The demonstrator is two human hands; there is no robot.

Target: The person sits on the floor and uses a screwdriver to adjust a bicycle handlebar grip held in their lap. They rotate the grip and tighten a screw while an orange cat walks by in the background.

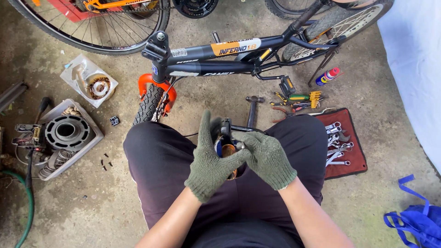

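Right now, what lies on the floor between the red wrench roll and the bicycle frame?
In the head view, screwdrivers and pliers lie between the red wrench roll and the bicycle frame.

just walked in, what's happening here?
A seated person in green knit gloves works a small bike part over their lap. The left hand cups it from the side and the right hand presses on it; how firm either grip is can't be told. A black bicycle lies ahead on the concrete floor, a hammer beside it. Wrenches sit on a red roll.
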